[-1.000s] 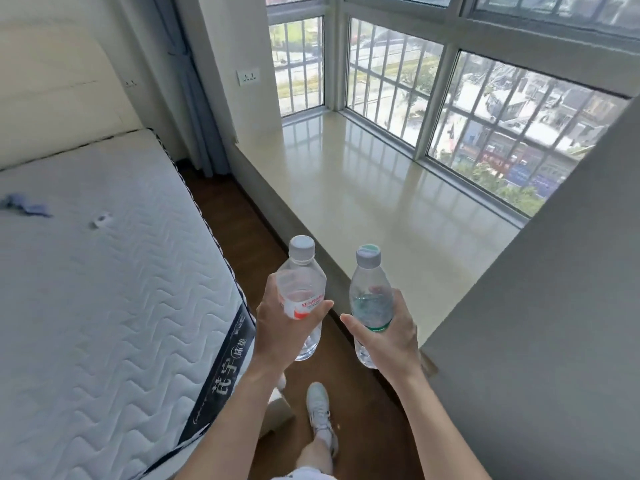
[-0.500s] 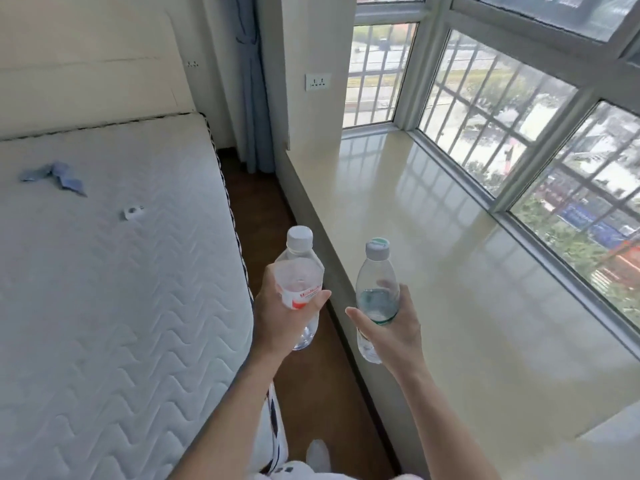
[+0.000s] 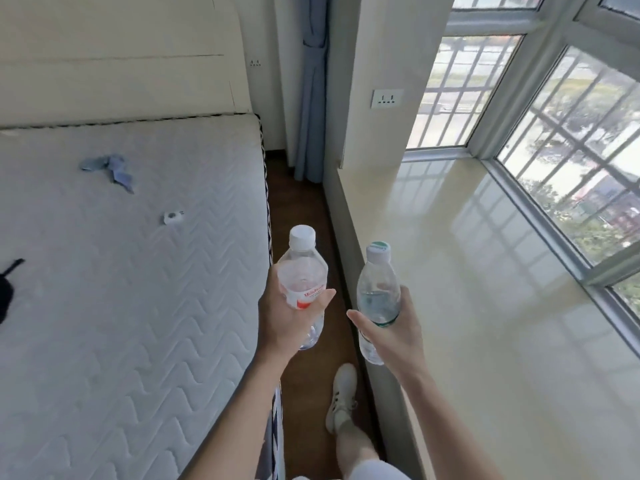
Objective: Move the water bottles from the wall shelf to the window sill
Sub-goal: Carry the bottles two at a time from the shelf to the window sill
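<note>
Room: a narrow strip of wood floor (image 3: 304, 209) runs between a bare mattress (image 3: 121, 289) on the left and a glossy stone sill (image 3: 485, 306) on the right, under a barred window (image 3: 571, 150).
Left hand: the left hand (image 3: 287, 320) wraps the middle of the red-label bottle (image 3: 303, 271), thumb across the label and fingers curled behind.
Right hand: the right hand (image 3: 398, 337) grips the green-label bottle (image 3: 377, 282) round its lower half, thumb reaching out to the left.
Where: both bottles are in the air over the floor. The green-label one is just beside the sill's front edge, the red-label one nearer the mattress. Neither touches the sill.
Axis: each long axis is near upright, cap up and leaning slightly away from the person, with the base hanging below the hand.
Contents: clear water, seemingly part full, caps on.
Done: as I judge it, both bottles are off the shelf, which is out of view, and have been brought alongside the sill.
Left: swing them right over the sill, set them down base first and let go. Whether more wait on the shelf cannot be told.
Also: a shoe (image 3: 341, 396) on the floor below the hands.
</note>
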`<state>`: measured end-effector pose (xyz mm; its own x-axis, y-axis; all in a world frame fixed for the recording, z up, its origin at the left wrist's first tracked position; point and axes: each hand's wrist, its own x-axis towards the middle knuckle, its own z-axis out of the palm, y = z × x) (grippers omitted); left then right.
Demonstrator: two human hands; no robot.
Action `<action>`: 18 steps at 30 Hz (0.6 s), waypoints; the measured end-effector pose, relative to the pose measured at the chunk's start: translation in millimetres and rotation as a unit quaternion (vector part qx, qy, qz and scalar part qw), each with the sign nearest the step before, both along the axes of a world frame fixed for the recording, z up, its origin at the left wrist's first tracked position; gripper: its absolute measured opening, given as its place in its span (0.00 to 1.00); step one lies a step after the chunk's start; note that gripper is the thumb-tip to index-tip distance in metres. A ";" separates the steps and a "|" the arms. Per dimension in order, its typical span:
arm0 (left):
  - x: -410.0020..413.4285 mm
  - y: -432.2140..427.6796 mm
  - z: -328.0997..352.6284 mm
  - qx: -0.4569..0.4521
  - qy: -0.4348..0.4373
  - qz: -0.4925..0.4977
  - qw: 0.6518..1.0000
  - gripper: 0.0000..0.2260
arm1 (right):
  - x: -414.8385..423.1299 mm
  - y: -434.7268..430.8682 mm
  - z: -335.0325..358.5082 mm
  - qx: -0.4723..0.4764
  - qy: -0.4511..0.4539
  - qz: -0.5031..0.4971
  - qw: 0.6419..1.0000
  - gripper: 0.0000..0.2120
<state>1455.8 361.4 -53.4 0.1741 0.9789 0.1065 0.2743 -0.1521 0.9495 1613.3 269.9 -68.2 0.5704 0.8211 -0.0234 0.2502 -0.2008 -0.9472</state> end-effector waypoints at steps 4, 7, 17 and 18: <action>35.3 66.9 -3.9 -0.001 0.001 0.022 1.000 0.34 | 39.7 76.7 -1.4 0.016 0.005 0.022 1.000 0.23; 67.5 120.3 1.5 0.000 0.006 0.032 0.999 0.33 | 74.7 139.2 4.1 0.031 0.021 0.026 0.999 0.24; 160.0 266.4 19.4 0.005 0.015 0.035 0.999 0.32 | 167.4 289.9 19.4 0.050 0.030 0.024 0.998 0.25; 165.2 276.5 18.7 0.006 0.013 0.036 0.999 0.32 | 172.7 300.0 18.1 0.048 0.032 0.026 0.998 0.25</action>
